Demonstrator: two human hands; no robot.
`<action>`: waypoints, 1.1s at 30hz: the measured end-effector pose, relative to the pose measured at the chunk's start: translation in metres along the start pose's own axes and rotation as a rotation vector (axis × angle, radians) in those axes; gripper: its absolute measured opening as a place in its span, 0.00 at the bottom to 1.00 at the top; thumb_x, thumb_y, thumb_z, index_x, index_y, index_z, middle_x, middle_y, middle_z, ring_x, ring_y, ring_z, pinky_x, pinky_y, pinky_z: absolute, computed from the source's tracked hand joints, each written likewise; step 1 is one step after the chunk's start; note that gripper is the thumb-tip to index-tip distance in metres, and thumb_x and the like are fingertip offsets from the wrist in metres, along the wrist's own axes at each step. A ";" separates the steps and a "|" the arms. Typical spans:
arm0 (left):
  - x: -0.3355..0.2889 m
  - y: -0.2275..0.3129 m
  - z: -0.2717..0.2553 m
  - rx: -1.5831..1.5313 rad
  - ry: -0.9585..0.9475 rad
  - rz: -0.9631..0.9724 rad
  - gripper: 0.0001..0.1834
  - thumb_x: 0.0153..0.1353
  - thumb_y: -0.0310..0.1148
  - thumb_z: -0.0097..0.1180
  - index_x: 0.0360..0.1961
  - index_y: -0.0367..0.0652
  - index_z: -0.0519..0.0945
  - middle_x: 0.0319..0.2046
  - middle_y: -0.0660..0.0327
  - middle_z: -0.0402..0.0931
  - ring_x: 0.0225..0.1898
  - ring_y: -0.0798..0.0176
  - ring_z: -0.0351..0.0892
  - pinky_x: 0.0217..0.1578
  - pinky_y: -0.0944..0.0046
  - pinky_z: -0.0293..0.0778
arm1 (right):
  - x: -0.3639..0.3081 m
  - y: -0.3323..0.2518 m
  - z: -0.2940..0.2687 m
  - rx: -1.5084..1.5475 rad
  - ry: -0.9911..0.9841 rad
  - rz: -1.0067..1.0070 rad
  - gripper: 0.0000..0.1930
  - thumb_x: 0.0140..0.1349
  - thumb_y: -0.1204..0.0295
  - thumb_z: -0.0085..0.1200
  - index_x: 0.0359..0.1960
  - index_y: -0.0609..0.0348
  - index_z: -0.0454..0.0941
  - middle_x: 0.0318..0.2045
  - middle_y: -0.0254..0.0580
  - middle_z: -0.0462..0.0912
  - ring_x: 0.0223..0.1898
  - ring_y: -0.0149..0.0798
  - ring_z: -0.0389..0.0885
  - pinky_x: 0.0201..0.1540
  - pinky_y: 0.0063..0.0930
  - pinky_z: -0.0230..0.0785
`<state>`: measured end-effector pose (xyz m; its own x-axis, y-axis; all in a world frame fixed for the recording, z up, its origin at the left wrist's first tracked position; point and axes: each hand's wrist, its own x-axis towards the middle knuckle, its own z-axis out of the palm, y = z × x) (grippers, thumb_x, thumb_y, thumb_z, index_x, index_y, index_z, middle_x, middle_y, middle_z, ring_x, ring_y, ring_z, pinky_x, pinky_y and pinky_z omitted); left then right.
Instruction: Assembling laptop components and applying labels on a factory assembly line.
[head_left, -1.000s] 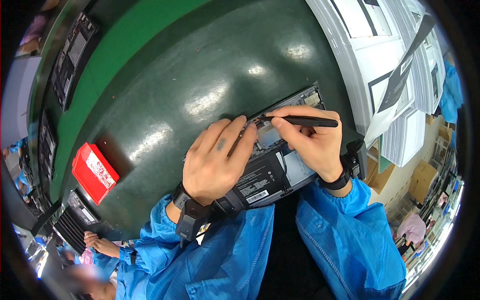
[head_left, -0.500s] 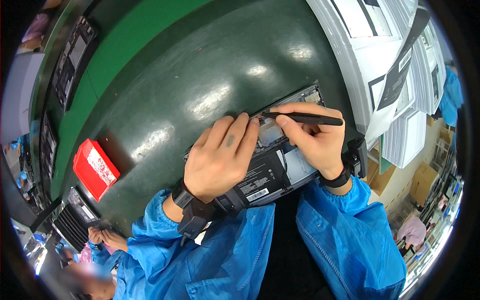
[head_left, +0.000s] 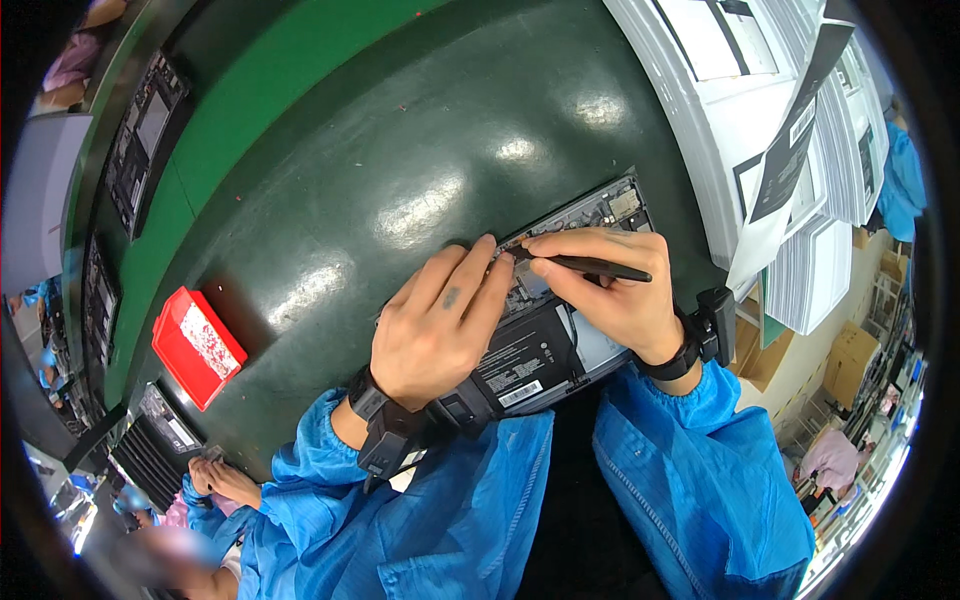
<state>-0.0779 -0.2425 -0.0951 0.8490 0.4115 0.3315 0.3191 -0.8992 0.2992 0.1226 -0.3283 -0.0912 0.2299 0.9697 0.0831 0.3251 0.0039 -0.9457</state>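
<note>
An opened laptop base (head_left: 595, 212) lies at a slant on the dark table, its circuit board and black battery (head_left: 520, 355) exposed. My right hand (head_left: 625, 285) pinches a slim black pen-shaped tool (head_left: 600, 267) between thumb and fingers. The tool's tip points left at the board, close to my left fingertips. Resting palm-down over the left part of the laptop is my left hand (head_left: 430, 330), with its fingers stretched out. Its thumb is hidden, and so is whatever lies beneath the fingers.
A red bin (head_left: 198, 350) stands on the table at left. White stacked trays (head_left: 700, 130) rise at the right. More opened laptop bases (head_left: 145, 140) sit beside the green strip at far left. A co-worker's hands (head_left: 222, 480) are at lower left, by a black ridged object (head_left: 145, 460).
My right hand and the tool have shifted left and slightly nearer, bringing the tip closer to my left fingers. The left hand has barely moved.
</note>
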 end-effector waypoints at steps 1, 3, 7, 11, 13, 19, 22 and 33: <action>0.000 0.001 0.000 0.003 0.003 0.002 0.18 0.51 0.27 0.62 0.46 0.36 0.85 0.50 0.52 0.81 0.46 0.55 0.82 0.44 0.60 0.83 | 0.000 -0.001 0.000 -0.010 0.000 0.019 0.10 0.57 0.79 0.68 0.42 0.63 0.88 0.34 0.46 0.90 0.31 0.34 0.89 0.34 0.23 0.79; 0.000 0.003 -0.001 -0.015 0.022 -0.039 0.18 0.51 0.26 0.63 0.46 0.37 0.85 0.50 0.53 0.81 0.46 0.55 0.82 0.44 0.60 0.83 | 0.000 -0.002 0.000 -0.020 -0.004 0.000 0.10 0.58 0.79 0.68 0.41 0.64 0.88 0.35 0.46 0.90 0.31 0.33 0.89 0.34 0.23 0.80; -0.004 0.011 -0.004 -0.034 0.035 -0.095 0.18 0.52 0.25 0.66 0.47 0.37 0.85 0.51 0.53 0.81 0.49 0.54 0.82 0.45 0.59 0.83 | -0.002 -0.006 -0.002 0.005 0.085 0.094 0.09 0.58 0.79 0.68 0.41 0.64 0.88 0.35 0.45 0.90 0.32 0.31 0.89 0.35 0.21 0.81; -0.029 0.017 -0.013 -0.043 0.161 -0.255 0.22 0.50 0.27 0.71 0.48 0.36 0.84 0.57 0.48 0.78 0.55 0.45 0.79 0.54 0.51 0.78 | -0.002 -0.009 -0.002 -0.011 0.101 0.074 0.09 0.57 0.79 0.69 0.40 0.64 0.88 0.35 0.45 0.91 0.32 0.28 0.88 0.33 0.20 0.80; -0.065 0.024 -0.015 0.002 0.241 -0.482 0.25 0.48 0.26 0.73 0.51 0.36 0.84 0.64 0.44 0.73 0.61 0.37 0.74 0.61 0.45 0.71 | -0.013 -0.010 -0.015 -0.032 0.118 0.054 0.09 0.57 0.79 0.69 0.40 0.63 0.89 0.36 0.45 0.91 0.32 0.29 0.87 0.34 0.21 0.78; -0.154 0.085 -0.008 -0.197 0.069 -0.533 0.64 0.42 0.54 0.80 0.75 0.39 0.59 0.72 0.33 0.56 0.72 0.25 0.56 0.67 0.33 0.59 | -0.056 0.008 -0.064 -0.115 0.112 -0.163 0.10 0.56 0.82 0.66 0.40 0.64 0.87 0.38 0.47 0.90 0.41 0.39 0.88 0.67 0.41 0.65; -0.121 0.108 0.003 -0.081 0.056 -0.569 0.53 0.37 0.49 0.84 0.67 0.49 0.75 0.73 0.29 0.50 0.71 0.22 0.55 0.67 0.33 0.60 | -0.069 0.014 -0.060 0.214 0.058 -0.004 0.10 0.56 0.82 0.65 0.40 0.67 0.87 0.39 0.49 0.90 0.46 0.39 0.88 0.77 0.49 0.48; -0.059 0.048 -0.018 -0.202 0.363 -0.544 0.33 0.47 0.21 0.74 0.58 0.36 0.81 0.68 0.40 0.66 0.59 0.46 0.78 0.58 0.57 0.75 | -0.002 0.016 -0.044 0.629 0.141 -0.153 0.09 0.64 0.81 0.62 0.46 0.68 0.84 0.42 0.45 0.88 0.41 0.30 0.83 0.47 0.23 0.75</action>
<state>-0.1200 -0.3075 -0.0846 0.3839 0.8522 0.3555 0.5455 -0.5200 0.6573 0.1674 -0.3407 -0.0924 0.3553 0.9057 0.2310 -0.2241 0.3225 -0.9197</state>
